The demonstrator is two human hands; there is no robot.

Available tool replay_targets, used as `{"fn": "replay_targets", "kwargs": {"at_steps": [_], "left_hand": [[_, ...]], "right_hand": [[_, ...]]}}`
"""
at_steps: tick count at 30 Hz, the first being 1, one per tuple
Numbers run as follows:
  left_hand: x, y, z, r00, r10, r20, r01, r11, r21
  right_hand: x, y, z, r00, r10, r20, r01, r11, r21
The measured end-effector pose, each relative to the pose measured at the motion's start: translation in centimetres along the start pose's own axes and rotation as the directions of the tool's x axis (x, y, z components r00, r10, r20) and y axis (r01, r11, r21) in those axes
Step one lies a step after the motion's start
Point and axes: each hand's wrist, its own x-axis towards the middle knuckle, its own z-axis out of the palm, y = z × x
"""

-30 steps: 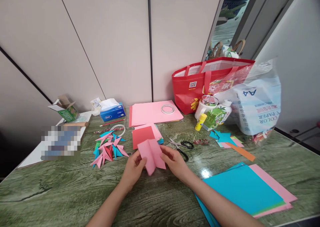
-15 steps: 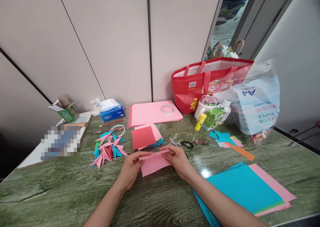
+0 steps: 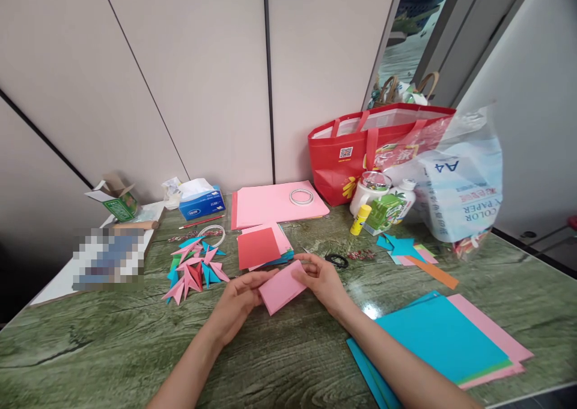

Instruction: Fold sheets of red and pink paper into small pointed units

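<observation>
A pink sheet of paper [image 3: 283,290], folded into a small rectangle, is held tilted above the table between my two hands. My left hand [image 3: 241,301] grips its left edge, thumb hidden partly behind the paper. My right hand [image 3: 322,283] pinches the upper right corner, thumb on the near face. Just beyond lies a stack of square papers with a red sheet [image 3: 258,248] on top. Left of my hands is a pile of folded pink, blue, green and red paper pieces [image 3: 193,271]. Black-handled scissors [image 3: 337,260] lie partly hidden behind my right hand.
Large blue and pink sheets [image 3: 444,337] lie at the right front. Behind stand a glue stick [image 3: 360,220], a red bag [image 3: 333,166] and a plastic paper pack [image 3: 464,187]. Pink sheets [image 3: 265,205] with a tape roll [image 3: 302,197] and a tissue box [image 3: 201,203] are at the back.
The pink paper has gone from a wider, partly open sheet to a smaller folded rectangle, now tilted with its right side raised. My right hand has shifted slightly on it.
</observation>
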Motion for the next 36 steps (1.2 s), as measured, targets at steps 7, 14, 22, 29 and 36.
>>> {"fn": "replay_targets", "kwargs": {"at_steps": [7,14,22,29,36], "left_hand": [[0.2,-1.1,0.7,0.982,-0.122,-0.143,0.139,0.984,0.114],[0.2,-2.0,0.7,0.965,-0.154,-0.21,0.174,0.982,0.079],[0.3,-1.7,0.7,0.969,-0.053,-0.242,0.087,0.988,0.13],[0.3,-1.8,0.7,0.97,-0.045,-0.239,0.074,0.991,0.114],[0.1,-1.9,0.6,0.979,-0.094,-0.18,0.102,0.994,0.04]], "right_hand": [[-0.6,0.3,1.0,0.982,-0.003,0.19,0.02,0.996,-0.087],[-0.7,0.8,1.1,0.996,0.022,0.092,-0.011,0.993,-0.118],[-1.5,-0.6,1.8,0.991,-0.117,0.06,0.124,0.984,-0.125],[-1.9,-0.7,1.7,0.968,-0.251,0.027,0.245,0.909,-0.338],[-1.8,-0.6,1.5,0.954,-0.297,0.041,0.289,0.877,-0.384]]}}
